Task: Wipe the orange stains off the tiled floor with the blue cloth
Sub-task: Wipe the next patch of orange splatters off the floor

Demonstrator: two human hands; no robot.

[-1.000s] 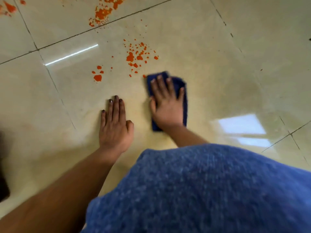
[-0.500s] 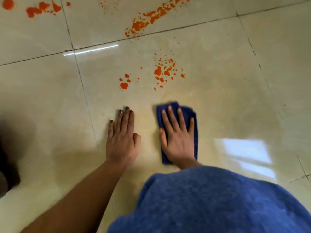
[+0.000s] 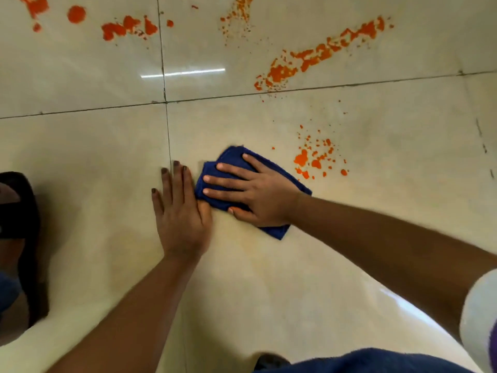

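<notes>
Blue cloth point(image 3: 271, 165): a folded dark blue cloth is seen lying flat on the tiled floor point(image 3: 376, 224) at the centre of the view, just right of a vertical grout line.
Right hand point(image 3: 255, 191): it is laid palm-down on the cloth with fingers spread and pointing toward 9 o'clock; the cloth is pressed under the flat hand rather than clenched in it, and cloth edges are shown past the hand at 12 and 5 o'clock.
Left hand point(image 3: 178, 211): it is placed flat and released on the bare tile at 9 o'clock of the cloth, fingers together and pointing to 12 o'clock; its thumb side is touching the cloth edge, and nothing is gripped.
Nearest stains point(image 3: 316, 158): a cluster of small orange spots is found at 3 o'clock of the cloth, near but apart from it.
Long streak point(image 3: 317, 56): a broken orange band is seen at 1 o'clock, beyond a horizontal grout line.
Far blotches point(image 3: 126, 28): larger orange patches are spread at 11 o'clock along the upper edge.
Sandal point(image 3: 18, 216): a dark sandal is cut off by the left border at 9 o'clock.
Blue garment point(image 3: 363, 363): it is seen at the lower edge at 6 o'clock.
</notes>
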